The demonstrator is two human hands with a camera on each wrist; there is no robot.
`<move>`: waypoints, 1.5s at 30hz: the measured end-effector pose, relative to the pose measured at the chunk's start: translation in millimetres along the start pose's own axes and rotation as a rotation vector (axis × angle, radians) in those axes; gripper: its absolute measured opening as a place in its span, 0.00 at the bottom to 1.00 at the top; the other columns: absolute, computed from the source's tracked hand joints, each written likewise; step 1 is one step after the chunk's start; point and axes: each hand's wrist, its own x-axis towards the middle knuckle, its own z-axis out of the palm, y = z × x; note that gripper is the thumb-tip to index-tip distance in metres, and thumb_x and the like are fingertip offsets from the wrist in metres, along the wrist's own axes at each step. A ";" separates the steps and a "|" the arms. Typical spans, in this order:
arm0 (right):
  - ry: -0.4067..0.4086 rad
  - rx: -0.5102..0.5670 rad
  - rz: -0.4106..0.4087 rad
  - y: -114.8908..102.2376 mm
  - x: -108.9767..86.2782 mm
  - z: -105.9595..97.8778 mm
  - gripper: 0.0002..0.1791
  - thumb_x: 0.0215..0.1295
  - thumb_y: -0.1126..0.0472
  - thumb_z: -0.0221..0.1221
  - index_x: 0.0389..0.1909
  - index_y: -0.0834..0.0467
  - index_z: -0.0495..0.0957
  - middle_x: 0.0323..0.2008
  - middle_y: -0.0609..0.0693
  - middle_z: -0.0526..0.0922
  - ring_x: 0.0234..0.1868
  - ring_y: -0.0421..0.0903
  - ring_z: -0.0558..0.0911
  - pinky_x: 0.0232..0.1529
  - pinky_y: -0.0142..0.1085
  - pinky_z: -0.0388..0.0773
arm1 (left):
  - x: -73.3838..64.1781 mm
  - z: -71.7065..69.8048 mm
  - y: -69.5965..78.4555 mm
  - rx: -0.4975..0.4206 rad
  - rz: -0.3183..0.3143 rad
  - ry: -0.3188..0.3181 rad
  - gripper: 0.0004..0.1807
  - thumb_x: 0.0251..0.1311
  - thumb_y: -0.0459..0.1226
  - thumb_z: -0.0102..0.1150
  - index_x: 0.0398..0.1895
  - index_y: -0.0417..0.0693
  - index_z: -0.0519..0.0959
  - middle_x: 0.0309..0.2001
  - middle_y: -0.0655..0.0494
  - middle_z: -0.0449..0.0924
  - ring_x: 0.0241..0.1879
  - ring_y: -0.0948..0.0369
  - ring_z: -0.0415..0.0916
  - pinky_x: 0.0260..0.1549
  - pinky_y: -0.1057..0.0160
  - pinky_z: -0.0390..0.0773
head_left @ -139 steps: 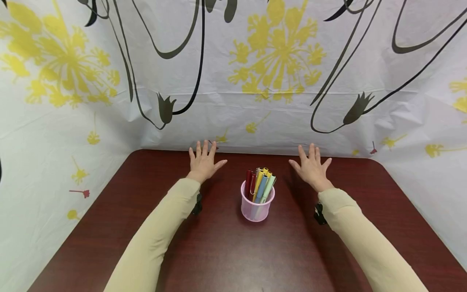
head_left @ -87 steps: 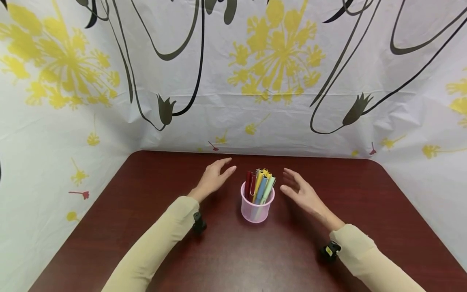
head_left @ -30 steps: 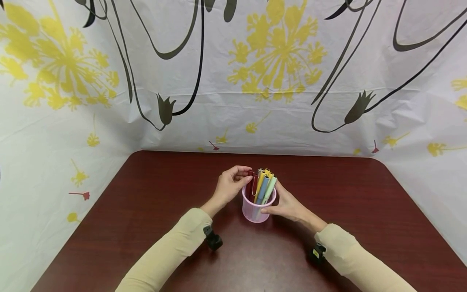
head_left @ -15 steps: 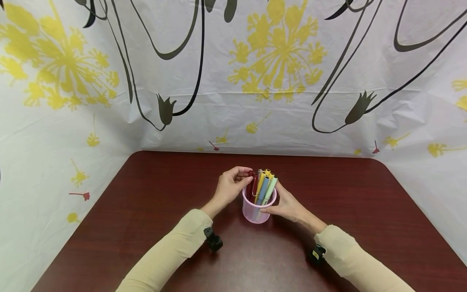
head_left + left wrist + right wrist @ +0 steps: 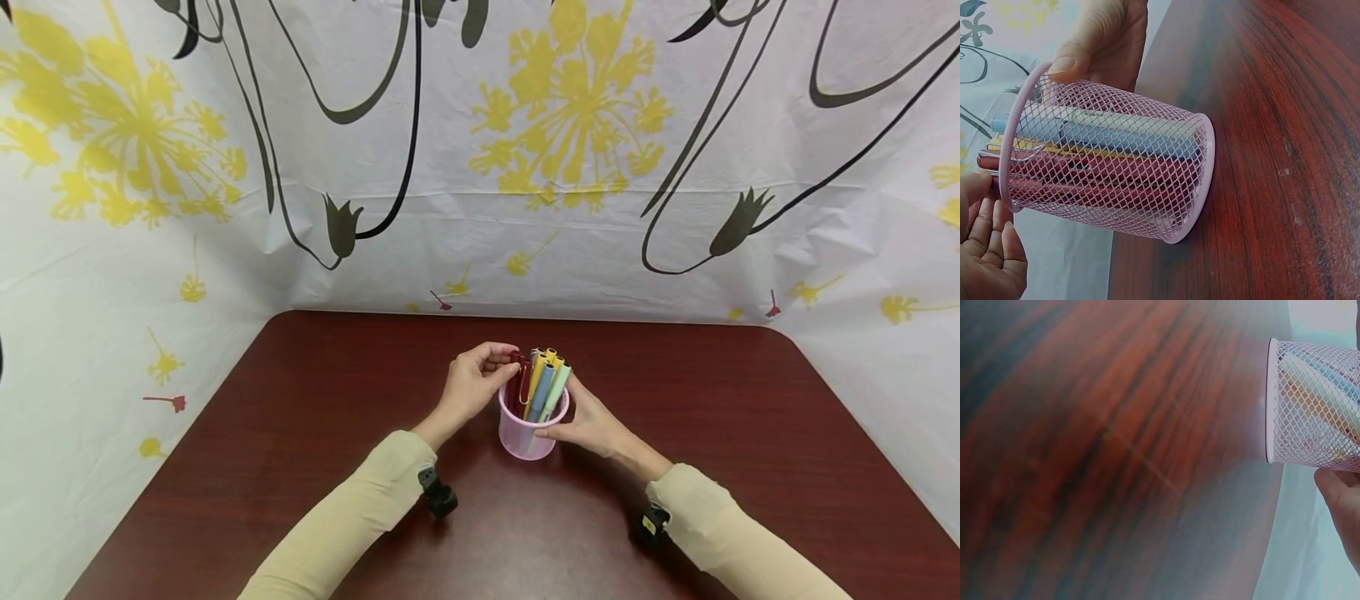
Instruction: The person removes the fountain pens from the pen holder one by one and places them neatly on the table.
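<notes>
A pink mesh pen cup (image 5: 517, 439) stands upright on the dark red-brown table (image 5: 330, 375), holding several pens. My right hand (image 5: 592, 421) grips the cup from the right, its thumb over the near side just below the rim. At the left of the cup, my left hand (image 5: 468, 383) pinches the top of the leftmost dark red pen (image 5: 1029, 187) between thumb and fingers. That pen's lower part is inside the cup. Another dark red pen (image 5: 524, 385) with a silver clip leans beside it. Blue (image 5: 543, 387), pale green (image 5: 558, 385) and yellow pens fill the rest.
A white curtain (image 5: 420, 275) with yellow and dark plant prints hangs along the table's back and sides. Black camera mounts sit at both wrists (image 5: 437, 492), below beige sleeves (image 5: 345, 517).
From spread flat near the back edge, both hands came in to the cup; the right took hold of it and the left pinched a dark red pen. The last second shows hardly any movement.
</notes>
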 end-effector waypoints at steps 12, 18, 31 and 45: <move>0.003 0.017 0.010 -1.5 -0.4 0.2 0.54 0.43 0.63 0.74 0.70 0.57 0.52 0.60 0.57 0.71 0.57 0.49 0.72 0.60 0.29 0.65 | 0.3 -3.7 4.2 0.011 0.023 0.018 0.12 0.57 0.35 0.63 0.45 0.42 0.81 0.38 0.47 0.84 0.37 0.57 0.81 0.37 0.67 0.80; 0.010 -0.003 0.001 -3.0 -1.0 -0.1 0.53 0.43 0.62 0.74 0.69 0.59 0.53 0.59 0.58 0.71 0.56 0.49 0.72 0.59 0.31 0.67 | 1.6 -5.2 5.6 0.002 0.027 0.035 0.13 0.57 0.36 0.64 0.45 0.43 0.81 0.39 0.47 0.84 0.39 0.56 0.81 0.39 0.65 0.80; -0.004 0.008 0.011 -4.1 -1.1 -1.2 0.53 0.43 0.61 0.74 0.69 0.57 0.53 0.58 0.56 0.72 0.54 0.48 0.73 0.59 0.30 0.67 | -5.4 -16.2 49.4 -0.032 0.042 0.060 0.12 0.57 0.27 0.60 0.45 0.30 0.78 0.38 0.36 0.82 0.39 0.46 0.79 0.41 0.52 0.80; 0.004 0.012 -0.005 -3.4 -1.3 -0.9 0.53 0.43 0.62 0.74 0.69 0.59 0.53 0.57 0.57 0.72 0.54 0.47 0.73 0.58 0.28 0.67 | 11.8 -14.6 19.3 -0.078 0.075 0.094 0.13 0.57 0.33 0.63 0.46 0.39 0.80 0.40 0.44 0.84 0.40 0.55 0.81 0.41 0.63 0.80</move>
